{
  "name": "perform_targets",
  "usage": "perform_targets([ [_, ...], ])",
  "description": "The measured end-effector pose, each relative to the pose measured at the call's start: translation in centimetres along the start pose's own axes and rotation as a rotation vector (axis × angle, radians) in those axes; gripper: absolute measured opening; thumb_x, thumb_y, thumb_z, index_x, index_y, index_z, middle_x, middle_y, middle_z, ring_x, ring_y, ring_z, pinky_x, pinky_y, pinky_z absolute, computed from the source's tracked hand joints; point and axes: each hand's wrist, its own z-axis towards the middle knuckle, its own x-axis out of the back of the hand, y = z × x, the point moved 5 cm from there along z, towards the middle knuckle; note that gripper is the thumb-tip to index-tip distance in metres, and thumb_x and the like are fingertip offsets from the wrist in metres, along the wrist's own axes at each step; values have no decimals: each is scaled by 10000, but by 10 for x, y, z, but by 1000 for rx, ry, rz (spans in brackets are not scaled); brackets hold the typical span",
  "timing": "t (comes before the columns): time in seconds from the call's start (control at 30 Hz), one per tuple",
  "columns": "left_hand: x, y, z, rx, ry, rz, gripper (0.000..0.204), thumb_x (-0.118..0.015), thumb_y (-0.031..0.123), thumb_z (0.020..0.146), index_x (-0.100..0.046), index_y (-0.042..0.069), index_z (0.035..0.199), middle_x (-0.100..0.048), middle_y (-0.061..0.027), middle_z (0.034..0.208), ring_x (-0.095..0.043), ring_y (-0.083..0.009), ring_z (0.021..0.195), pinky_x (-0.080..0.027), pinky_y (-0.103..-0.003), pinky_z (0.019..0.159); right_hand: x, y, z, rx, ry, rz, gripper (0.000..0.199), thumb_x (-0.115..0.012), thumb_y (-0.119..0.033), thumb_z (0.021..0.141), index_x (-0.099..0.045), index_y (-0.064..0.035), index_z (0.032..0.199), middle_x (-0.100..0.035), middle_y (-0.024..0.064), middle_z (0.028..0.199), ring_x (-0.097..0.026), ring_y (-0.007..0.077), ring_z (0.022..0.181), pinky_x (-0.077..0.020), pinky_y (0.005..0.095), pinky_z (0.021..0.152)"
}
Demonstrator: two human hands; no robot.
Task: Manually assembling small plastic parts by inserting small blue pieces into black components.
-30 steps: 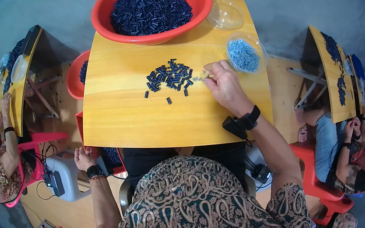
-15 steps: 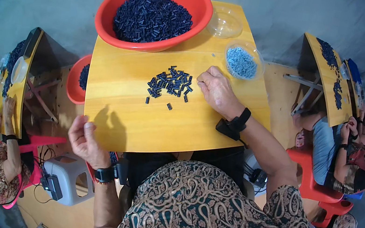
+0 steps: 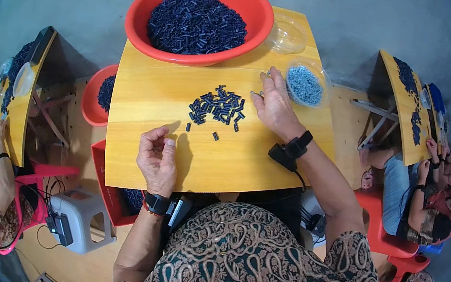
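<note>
My left hand (image 3: 159, 157) is over the near left part of the yellow table (image 3: 145, 94). Its fingers are loosely curled with the thumb apart, and I see nothing in it. My right hand (image 3: 275, 106) is at the table's right side, beside a clear plastic bowl (image 3: 326, 92) of small light-blue pins (image 3: 304, 84). At its thumb a thin greyish pin (image 3: 256, 93) shows, seemingly pinched; another small piece (image 3: 269, 73) is by its fingertips. Between the hands lies a loose pile of short black tubes (image 3: 218, 105), with a few single tubes in front.
A red basin (image 3: 262, 15) heaped with black tubes stands at the far left of the table. A clear round dish (image 3: 286, 37) sits beside it. More red containers (image 3: 91, 103) stand below on the left. People work at tables on either side (image 3: 2, 189).
My left hand has moved right, in over the table's near edge. My right hand has moved slightly toward the pin bowl and its fingers have reached forward. The view has shifted a little.
</note>
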Motion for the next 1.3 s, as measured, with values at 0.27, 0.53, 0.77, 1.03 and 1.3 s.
perform_targets([
  [0.27, -1, 1, -2, -25, 2, -2, 204, -640, 67, 938, -600, -2, 1126, -623, -39, 1039, -570, -108, 917, -469, -252, 863, -6, -3, 2, 89, -67, 185, 299, -631, -59, 863, -598, 66, 1132, -510, 265, 1309, -499, 423, 1203, -413, 454, 1035],
  [0.53, -1, 4, -2, -45, -2, -11, 191, -619, 9, 924, -602, -20, 1112, -588, -62, 1069, -564, -119, 913, -481, -260, 854, 32, -15, -23, 62, -48, 168, 305, -634, -40, 841, -582, 50, 1127, -576, 220, 1097, -556, 398, 1039, -453, 450, 934],
  [0.77, 1, 5, -3, -47, -4, 7, 217, -642, 55, 934, -596, -14, 1134, -619, -52, 1058, -574, -118, 934, -472, -261, 867, 14, -15, -1, 4, -120, 131, 317, -632, 17, 823, -566, 55, 1131, -565, 211, 1057, -559, 391, 1025, -466, 431, 882],
  [1.03, 0, 8, -5, -57, 18, 6, 215, -645, 43, 927, -610, -18, 1130, -617, -58, 1064, -575, -122, 934, -473, -266, 876, 7, -8, 24, 67, 82, 121, 409, -545, 84, 825, -518, 73, 1233, -549, 263, 1145, -538, 425, 1126, -429, 454, 996],
  [1.3, -2, 9, -4, -55, 9, -1, 186, -621, -8, 920, -601, -21, 1105, -578, -69, 1083, -565, -122, 907, -488, -259, 834, -5, -1, 39, -43, -61, 64, 434, -488, 79, 785, -527, 126, 1214, -526, 327, 1262, -498, 455, 1194, -414, 443, 1037],
])
